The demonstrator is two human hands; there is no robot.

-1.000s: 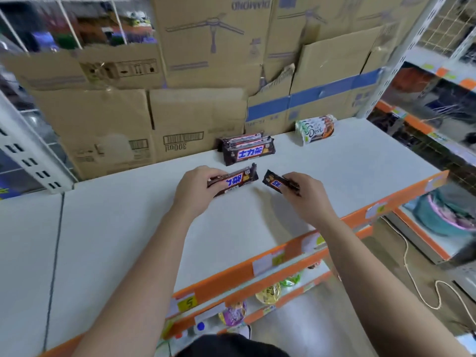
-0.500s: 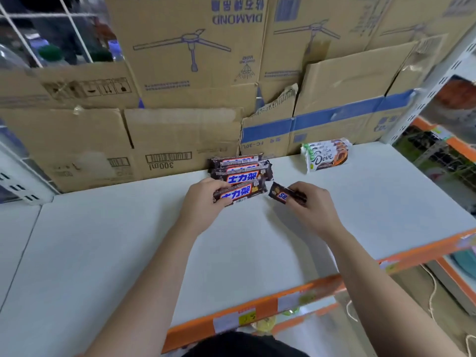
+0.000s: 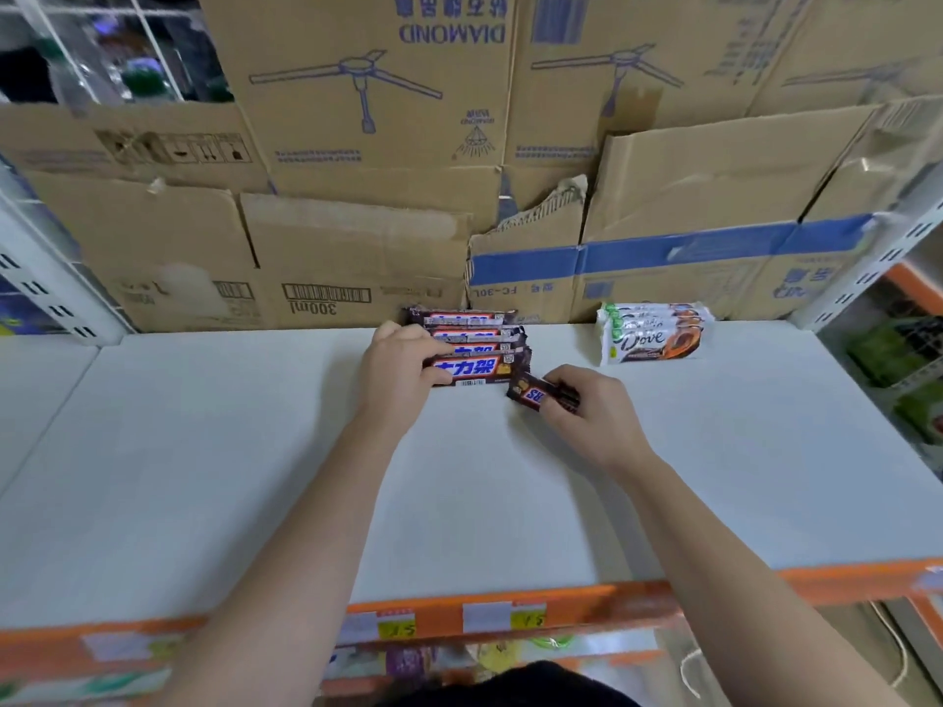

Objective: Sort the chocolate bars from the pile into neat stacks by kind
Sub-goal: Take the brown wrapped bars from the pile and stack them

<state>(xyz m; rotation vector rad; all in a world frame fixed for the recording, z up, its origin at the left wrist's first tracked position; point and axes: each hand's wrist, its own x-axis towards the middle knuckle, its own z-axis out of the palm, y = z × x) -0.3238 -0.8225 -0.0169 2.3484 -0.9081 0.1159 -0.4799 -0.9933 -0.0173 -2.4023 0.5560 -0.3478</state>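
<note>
Brown wrapped bars (image 3: 477, 333) lettered 士力架 in blue are stacked at frame centre; I see the left hand (image 3: 400, 372) gripping the front bar (image 3: 474, 371). The right hand (image 3: 592, 413) pinches a small brown bar (image 3: 531, 392) reading "SN" just right of it, with white Dove bars (image 3: 653, 335) at upper right.

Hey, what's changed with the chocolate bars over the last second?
The left hand carried its Snickers bar away from the person, up against the Snickers stack at the back. The right hand followed, still pinching the small Snickers bar. The Dove stack stayed put.
</note>
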